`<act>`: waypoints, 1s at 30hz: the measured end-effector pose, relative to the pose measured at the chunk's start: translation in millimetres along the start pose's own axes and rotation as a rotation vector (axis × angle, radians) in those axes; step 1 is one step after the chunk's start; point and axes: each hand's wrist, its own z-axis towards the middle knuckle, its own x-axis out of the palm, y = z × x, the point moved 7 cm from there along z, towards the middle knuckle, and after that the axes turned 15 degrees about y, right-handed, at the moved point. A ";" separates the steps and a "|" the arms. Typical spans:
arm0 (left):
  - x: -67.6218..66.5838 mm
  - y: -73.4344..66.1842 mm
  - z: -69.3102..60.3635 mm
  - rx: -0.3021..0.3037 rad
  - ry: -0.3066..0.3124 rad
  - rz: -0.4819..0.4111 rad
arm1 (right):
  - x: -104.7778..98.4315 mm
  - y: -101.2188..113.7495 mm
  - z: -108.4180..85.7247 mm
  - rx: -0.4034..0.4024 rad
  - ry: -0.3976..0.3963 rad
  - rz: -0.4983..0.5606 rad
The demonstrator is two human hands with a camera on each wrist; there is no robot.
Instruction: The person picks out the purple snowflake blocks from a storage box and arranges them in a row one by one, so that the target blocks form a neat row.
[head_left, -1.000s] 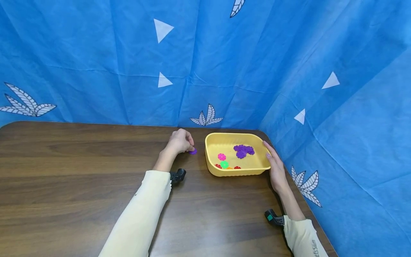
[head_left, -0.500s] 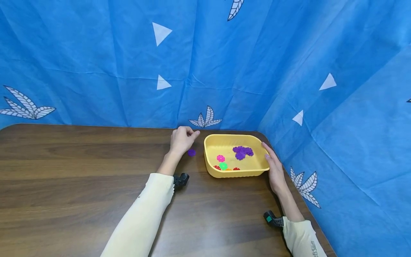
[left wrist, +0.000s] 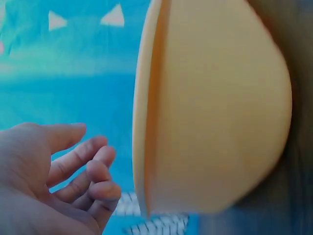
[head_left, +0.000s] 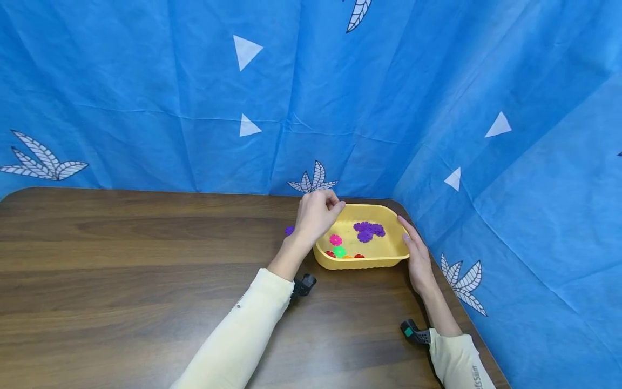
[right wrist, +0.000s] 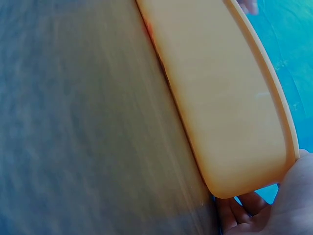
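A yellow plastic basket [head_left: 362, 263] stands near the table's right end. My right hand [head_left: 419, 259] holds its right end, the thumb over the rim and the other fingers along the outside. Above the basket's left rim is my left hand [head_left: 316, 215]; in the left wrist view its fingers [left wrist: 102, 191] are loosely bent, with nothing seen between them. Inside the basket lie a cluster of purple snowflake discs [head_left: 369, 230], a pink disc [head_left: 336, 240], a green disc [head_left: 339, 252], and red and orange ones partly hidden by the front wall. A purple disc [head_left: 289, 230] lies on the table, left of the basket.
The brown wooden table [head_left: 121, 281] stretches far to the left. A blue curtain [head_left: 194, 81] with white triangles and leaf prints hangs behind it and along its right side, close to the right forearm.
My left hand has come off the purple disc beside the basket and moved right, over the basket's left rim. That disc stays on the table. My right hand keeps its place.
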 end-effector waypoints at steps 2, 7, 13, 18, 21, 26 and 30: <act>10.3 -12.2 0.7 0.022 0.029 0.015 | -1.8 0.7 -0.1 -0.001 -0.008 -0.001; 34.6 -34.3 5.4 0.030 0.060 0.021 | -2.5 2.2 0.9 -0.020 -0.008 0.006; 69.2 -52.7 14.7 0.061 0.100 -0.038 | -1.5 -0.8 1.2 -0.034 -0.009 0.019; 99.1 -43.6 18.0 -0.011 0.182 0.020 | 1.8 -2.9 1.5 -0.030 0.006 0.026; 109.6 -39.0 19.4 -0.022 0.237 0.170 | 1.6 -2.8 1.1 -0.026 -0.002 0.024; 119.3 -37.6 20.3 0.001 0.368 0.394 | 0.0 -3.1 0.3 -0.019 -0.011 0.007; 125.0 -31.1 19.1 -0.053 0.482 0.425 | -0.3 -3.2 0.9 -0.016 -0.006 0.003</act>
